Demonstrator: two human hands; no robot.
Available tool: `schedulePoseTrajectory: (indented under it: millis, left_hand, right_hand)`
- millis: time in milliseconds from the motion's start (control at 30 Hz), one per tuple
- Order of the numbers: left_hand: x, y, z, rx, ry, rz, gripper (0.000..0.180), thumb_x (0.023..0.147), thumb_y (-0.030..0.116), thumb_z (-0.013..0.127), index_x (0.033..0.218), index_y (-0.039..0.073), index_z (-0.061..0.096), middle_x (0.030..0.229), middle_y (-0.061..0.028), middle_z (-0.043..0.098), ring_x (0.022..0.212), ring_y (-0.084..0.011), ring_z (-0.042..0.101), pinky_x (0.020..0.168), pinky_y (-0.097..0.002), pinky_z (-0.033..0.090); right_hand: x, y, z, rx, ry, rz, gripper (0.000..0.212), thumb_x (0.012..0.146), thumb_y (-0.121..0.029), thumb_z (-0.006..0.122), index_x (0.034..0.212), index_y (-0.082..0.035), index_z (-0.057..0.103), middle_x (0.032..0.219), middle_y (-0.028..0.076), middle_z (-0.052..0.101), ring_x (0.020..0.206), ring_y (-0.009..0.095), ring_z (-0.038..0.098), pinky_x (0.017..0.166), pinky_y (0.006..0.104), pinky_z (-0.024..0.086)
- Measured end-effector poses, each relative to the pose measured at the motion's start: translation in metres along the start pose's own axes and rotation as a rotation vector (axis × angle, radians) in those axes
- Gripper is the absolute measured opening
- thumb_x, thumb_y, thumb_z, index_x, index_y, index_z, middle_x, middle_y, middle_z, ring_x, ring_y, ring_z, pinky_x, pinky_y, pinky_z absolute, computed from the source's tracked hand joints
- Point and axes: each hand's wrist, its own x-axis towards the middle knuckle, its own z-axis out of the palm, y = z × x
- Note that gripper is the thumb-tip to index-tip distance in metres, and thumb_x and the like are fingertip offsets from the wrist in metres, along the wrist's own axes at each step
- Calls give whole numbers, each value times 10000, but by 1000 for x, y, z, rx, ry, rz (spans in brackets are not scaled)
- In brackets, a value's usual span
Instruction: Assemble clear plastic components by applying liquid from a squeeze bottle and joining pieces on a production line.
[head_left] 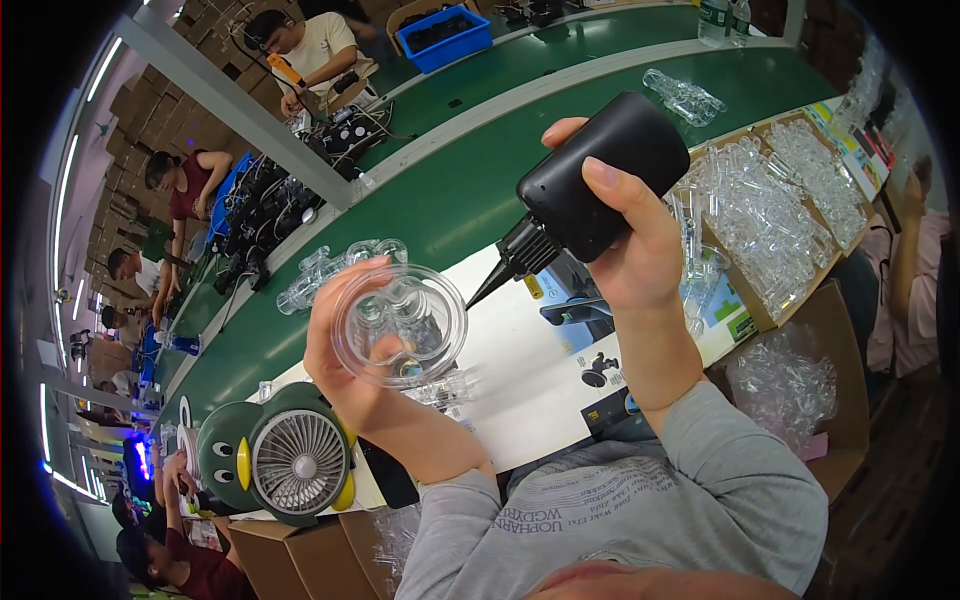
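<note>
My left hand (335, 345) is closed around a clear plastic part (408, 318) with a round rim, its open end turned up toward me. In my right hand (640, 225) is a black squeeze bottle (610, 170), tipped so its thin pointed nozzle (492, 280) slants down to the left. The nozzle tip is at the right side of the clear part's rim; whether it touches I cannot tell. Behind my left hand, more clear plastic parts (330, 275) lie on the green table (440, 210).
Cartons of clear plastic parts (760, 215) stand at the right, above an open box (800, 390) with more. A small green fan (290, 462) sits left of my forearm. Printed sheets (520, 390) cover the near tabletop. A metal post (240, 110) rises beyond; several people work there.
</note>
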Motion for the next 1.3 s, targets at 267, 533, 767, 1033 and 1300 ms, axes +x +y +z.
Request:
schedulePoseTrajectory:
  millis: [267, 533, 767, 1033, 1300]
  left_hand:
    - [0, -7, 1, -115, -21, 61, 588, 660, 337, 758, 1048, -9, 483, 931, -193, 620, 962, -329, 582, 882, -425, 426]
    - [-1, -3, 2, -52, -28, 39, 520, 728, 343, 703, 1043, -21, 504, 936, -194, 619, 970, -328, 575, 897, -427, 412]
    - [-2, 0, -6, 18, -96, -33, 528, 781, 373, 621, 1059, -72, 557, 1020, -189, 568, 978, -276, 544, 861, -378, 419]
    - [-5, 2, 2, -53, -16, -119, 552, 791, 386, 608, 1052, -96, 544, 967, -200, 583, 888, -260, 586, 805, -348, 447]
    - [-5, 10, 13, -119, 79, -175, 581, 789, 400, 629, 1074, -93, 510, 915, -208, 614, 833, -254, 608, 770, -314, 464]
  right_hand:
    - [0, 0, -1, -9, 10, -5, 326, 801, -103, 543, 1099, -11, 449, 1065, 149, 543, 816, 172, 608, 680, 288, 539]
    - [-1, 0, 1, -9, 15, -23, 314, 803, -102, 536, 1090, -7, 455, 1064, 144, 545, 811, 167, 608, 684, 286, 537]
    - [-2, -1, 1, -3, 8, -26, 311, 802, -104, 537, 1085, 0, 459, 1068, 144, 543, 812, 163, 606, 690, 288, 535]
    - [-2, -2, 0, -27, -4, -31, 321, 800, -111, 544, 1089, 6, 468, 1073, 145, 541, 817, 160, 603, 699, 282, 529]
    - [-2, -2, 2, -20, -14, -37, 318, 804, -113, 543, 1084, 15, 466, 1072, 145, 540, 819, 158, 600, 703, 280, 528]
